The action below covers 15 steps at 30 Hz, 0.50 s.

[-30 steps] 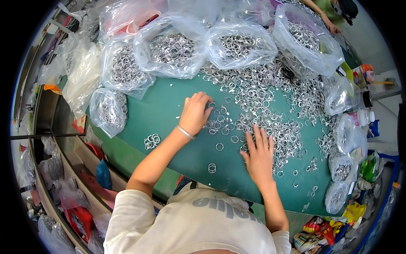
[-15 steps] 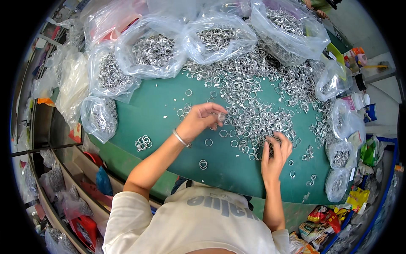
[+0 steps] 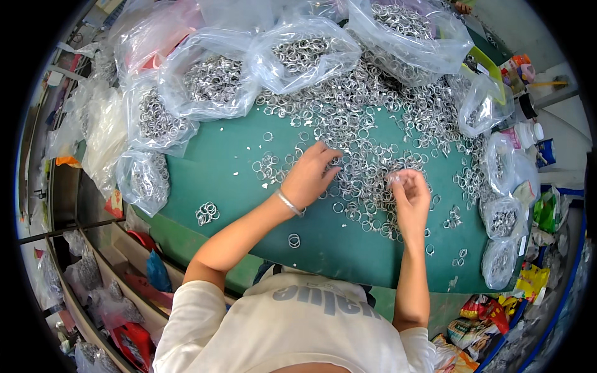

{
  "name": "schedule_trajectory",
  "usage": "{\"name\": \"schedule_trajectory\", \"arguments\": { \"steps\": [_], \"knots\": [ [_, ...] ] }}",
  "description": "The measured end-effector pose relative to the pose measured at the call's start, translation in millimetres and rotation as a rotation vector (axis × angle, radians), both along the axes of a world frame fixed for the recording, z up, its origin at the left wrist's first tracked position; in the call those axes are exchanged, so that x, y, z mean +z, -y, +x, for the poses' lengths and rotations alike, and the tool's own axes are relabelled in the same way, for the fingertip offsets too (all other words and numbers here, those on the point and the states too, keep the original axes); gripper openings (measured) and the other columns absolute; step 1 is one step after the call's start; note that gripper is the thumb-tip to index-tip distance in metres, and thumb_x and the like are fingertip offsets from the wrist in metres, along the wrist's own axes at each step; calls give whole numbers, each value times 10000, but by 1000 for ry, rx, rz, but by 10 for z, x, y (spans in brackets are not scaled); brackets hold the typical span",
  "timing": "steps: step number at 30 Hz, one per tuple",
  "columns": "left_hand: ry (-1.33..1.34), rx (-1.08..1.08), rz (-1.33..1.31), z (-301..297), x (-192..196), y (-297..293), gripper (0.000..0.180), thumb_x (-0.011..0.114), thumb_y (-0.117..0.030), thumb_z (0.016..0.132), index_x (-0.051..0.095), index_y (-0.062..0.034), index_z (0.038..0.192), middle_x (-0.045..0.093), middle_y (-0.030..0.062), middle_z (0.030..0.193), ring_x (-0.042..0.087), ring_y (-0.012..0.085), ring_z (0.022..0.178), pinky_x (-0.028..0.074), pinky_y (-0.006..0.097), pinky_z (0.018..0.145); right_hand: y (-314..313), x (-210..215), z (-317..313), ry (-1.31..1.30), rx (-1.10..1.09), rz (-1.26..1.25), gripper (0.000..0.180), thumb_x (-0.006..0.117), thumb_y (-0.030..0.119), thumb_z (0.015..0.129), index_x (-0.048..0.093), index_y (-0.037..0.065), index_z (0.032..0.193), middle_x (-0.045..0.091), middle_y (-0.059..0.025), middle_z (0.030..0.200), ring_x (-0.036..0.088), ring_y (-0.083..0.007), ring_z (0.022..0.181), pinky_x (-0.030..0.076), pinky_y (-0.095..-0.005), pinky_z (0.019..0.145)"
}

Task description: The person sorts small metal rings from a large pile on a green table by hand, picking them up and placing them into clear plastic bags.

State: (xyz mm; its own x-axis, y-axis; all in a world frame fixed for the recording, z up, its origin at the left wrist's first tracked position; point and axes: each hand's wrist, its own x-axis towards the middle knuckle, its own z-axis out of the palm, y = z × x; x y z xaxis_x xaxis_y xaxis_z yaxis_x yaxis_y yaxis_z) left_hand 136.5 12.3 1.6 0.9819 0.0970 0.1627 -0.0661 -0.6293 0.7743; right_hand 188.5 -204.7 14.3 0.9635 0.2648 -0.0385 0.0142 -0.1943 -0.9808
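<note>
A green table [image 3: 224,168] carries a wide spread of small silver metal rings [image 3: 373,124]. My left hand [image 3: 309,176] lies flat among the rings near the middle, fingers spread, a silver bracelet on its wrist. My right hand [image 3: 408,194] is curled, its fingertips pinched on a few rings lifted just above the heap. A small separate cluster of rings [image 3: 207,212] lies at the table's left front, and a single ring [image 3: 294,240] rests near the front edge.
Clear plastic bags of rings [image 3: 214,81] crowd the table's back and left; smaller bags [image 3: 502,221] line the right edge. Shelves with bags and red items [image 3: 124,298] stand at lower left. Bottles and packets [image 3: 528,68] sit at the right.
My left hand slid toward the middle of the ring heap and flattened. My right hand closed from flat into a pinch and rose with rings.
</note>
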Motion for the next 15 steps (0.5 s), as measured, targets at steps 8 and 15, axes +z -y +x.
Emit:
{"name": "schedule_trajectory", "arguments": {
  "steps": [8,15],
  "knots": [
    [62,-113,171,191,-74,124,84,660,-11,753,607,-6,819,527,121,892,531,309,876,456,378,762,287,-12,-314,-516,-44,603,266,481,-15,905,509,0,1169,584,-67,953,552,-123,751,414,-226,576],
    [-99,65,-197,112,87,6,39,630,-22,803,603,-5,825,605,72,775,571,149,631,467,275,588,377,36,-383,-191,-63,-178,76,618,70,872,648,1,884,446,46,552,362,-67,494,305,-221,488]
  ]
}}
